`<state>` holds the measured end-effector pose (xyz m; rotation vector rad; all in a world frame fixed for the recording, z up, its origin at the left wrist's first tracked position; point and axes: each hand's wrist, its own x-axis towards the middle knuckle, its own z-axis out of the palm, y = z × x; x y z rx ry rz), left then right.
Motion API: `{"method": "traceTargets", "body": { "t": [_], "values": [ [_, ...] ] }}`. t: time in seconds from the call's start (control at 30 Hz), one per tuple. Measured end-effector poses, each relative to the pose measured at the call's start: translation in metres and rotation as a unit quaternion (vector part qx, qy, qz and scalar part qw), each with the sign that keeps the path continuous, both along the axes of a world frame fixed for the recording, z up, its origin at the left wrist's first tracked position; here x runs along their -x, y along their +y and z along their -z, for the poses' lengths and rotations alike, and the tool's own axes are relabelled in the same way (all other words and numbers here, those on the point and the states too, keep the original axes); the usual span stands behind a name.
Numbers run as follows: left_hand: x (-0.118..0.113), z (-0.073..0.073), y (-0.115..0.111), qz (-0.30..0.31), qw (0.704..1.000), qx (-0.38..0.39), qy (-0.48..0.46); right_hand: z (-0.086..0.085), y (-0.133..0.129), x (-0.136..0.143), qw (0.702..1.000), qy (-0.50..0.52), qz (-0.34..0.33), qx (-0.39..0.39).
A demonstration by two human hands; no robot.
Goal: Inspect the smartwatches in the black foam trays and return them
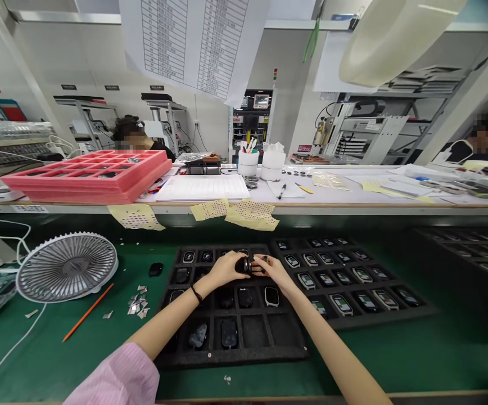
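My left hand [228, 269] is closed around a dark smartwatch body [243, 265], held above the black foam tray [244, 355]. From the other side, my right hand [272, 270] meets the watch's right edge with bent fingers; exactly how they grip is partly hidden. Beneath both hands the tray's compartments hold several watch bodies, among them a pale-framed watch [271, 296] and a film-covered one [198, 336]. Two compartments at the front right hold no watch.
Right of my hands lies a second foam tray [345, 322] of lit watches. To the left are a round fan [69, 267], an orange stick [87, 313], small foil scraps [138, 302] and a black watch piece [156, 269]. A shelf behind bears a pink foam tray [75, 194].
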<state>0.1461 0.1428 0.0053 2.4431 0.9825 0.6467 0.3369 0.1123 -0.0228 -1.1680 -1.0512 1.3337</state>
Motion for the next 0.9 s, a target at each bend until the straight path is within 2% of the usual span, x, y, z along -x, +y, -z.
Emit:
{"method": "traceTargets", "body": {
  "t": [0.1, 0.2, 0.37, 0.5, 0.6, 0.67, 0.73, 0.9],
  "values": [
    [0.003, 0.000, 0.008, 0.001, 0.999, 0.002, 0.042, 0.010, 0.003, -0.003, 0.997, -0.052, 0.054, -0.033],
    [0.001, -0.007, 0.023, -0.003, 0.999, 0.003, 0.050, 0.021, 0.002, -0.002, 0.987, -0.113, 0.092, -0.073],
    [-0.029, -0.021, 0.051, -0.023, 0.999, -0.016, 0.026, 0.029, -0.003, -0.001, 0.959, -0.215, 0.134, -0.127],
    [-0.063, -0.012, 0.058, -0.019, 0.998, -0.036, 0.037, 0.029, -0.005, 0.000, 0.936, -0.280, 0.147, -0.157],
    [-0.076, -0.001, 0.054, -0.010, 0.997, -0.049, 0.066, 0.028, -0.007, 0.001, 0.919, -0.316, 0.155, -0.176],
    [-0.076, 0.002, 0.050, 0.003, 0.995, -0.056, 0.086, 0.028, -0.008, 0.001, 0.910, -0.333, 0.161, -0.189],
    [-0.068, -0.001, 0.047, 0.015, 0.993, -0.059, 0.105, 0.028, -0.008, 0.000, 0.903, -0.343, 0.166, -0.200],
    [-0.023, -0.028, 0.044, 0.011, 0.987, -0.047, 0.151, 0.033, -0.006, -0.008, 0.903, -0.338, 0.171, -0.202]
  ]
}}
